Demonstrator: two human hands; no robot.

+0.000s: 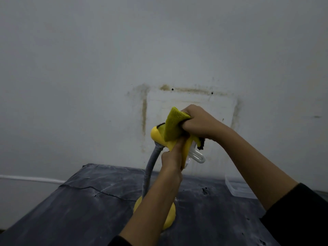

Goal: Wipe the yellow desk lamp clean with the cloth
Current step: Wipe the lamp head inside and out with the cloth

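The yellow desk lamp point(156, 134) stands on a dark table, its round yellow base point(170, 217) partly behind my left forearm. A grey flexible neck point(150, 167) curves up to the yellow head, where a white bulb point(197, 156) sticks out to the right. My left hand point(173, 157) grips the lamp head from below. My right hand point(198, 122) is closed on a yellow-green cloth point(173, 124) and presses it onto the top of the head. A dark edge of the cloth hangs at the right side of the head.
The dark, scuffed table point(92, 201) has a crack across its left part. A clear plastic container point(237, 188) sits at the back right by the stained white wall point(159, 50). The table's left edge drops off toward the floor.
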